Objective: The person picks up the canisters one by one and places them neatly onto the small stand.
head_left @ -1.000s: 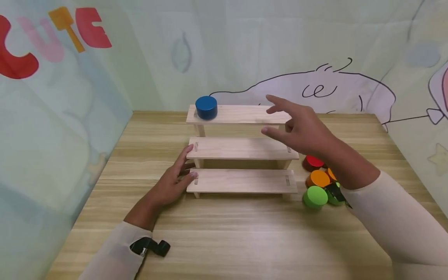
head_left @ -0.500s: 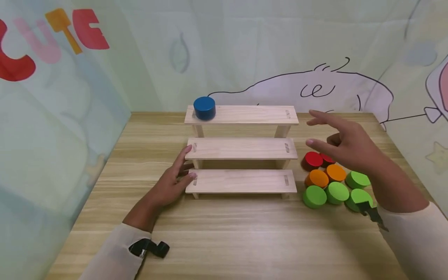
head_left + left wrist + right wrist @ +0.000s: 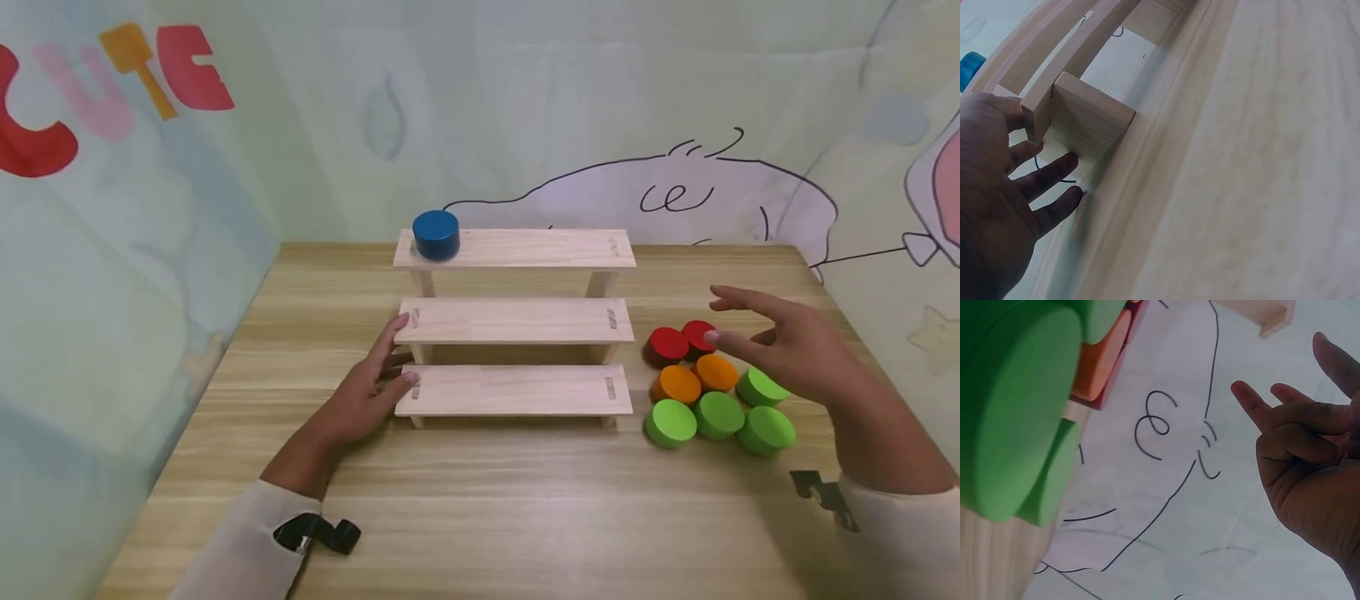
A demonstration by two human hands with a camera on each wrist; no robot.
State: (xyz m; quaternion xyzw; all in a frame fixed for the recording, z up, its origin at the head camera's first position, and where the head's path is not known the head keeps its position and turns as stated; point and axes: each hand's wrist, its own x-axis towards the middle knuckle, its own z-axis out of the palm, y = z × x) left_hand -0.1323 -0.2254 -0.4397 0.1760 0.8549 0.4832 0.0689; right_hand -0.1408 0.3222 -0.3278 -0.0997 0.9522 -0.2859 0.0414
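In the head view a three-tier wooden stand [image 3: 513, 390] stands mid-table, with a blue cylinder block [image 3: 436, 235] at the left end of its top board. My left hand [image 3: 362, 396] touches the stand's left end, thumb on the lowest board and a fingertip at the middle one; the left wrist view has its fingers spread beside a leg [image 3: 1088, 119]. Empty, my right hand [image 3: 795, 346] hovers over the right of the table, thumb and index apart. Its thumb tip overlaps one of two red blocks [image 3: 666, 346]. In the right wrist view its other fingers curl loosely.
Two orange blocks [image 3: 677, 385] lie in front of the red ones. Several green blocks [image 3: 720, 415] sit nearest the front and right of this group. Printed cloth [image 3: 525, 117] hangs behind and beside the wooden table [image 3: 480, 500].
My right hand has moved right from above the top board, then down toward the coloured blocks. The left hand stays at the stand, and the blue block has not moved.
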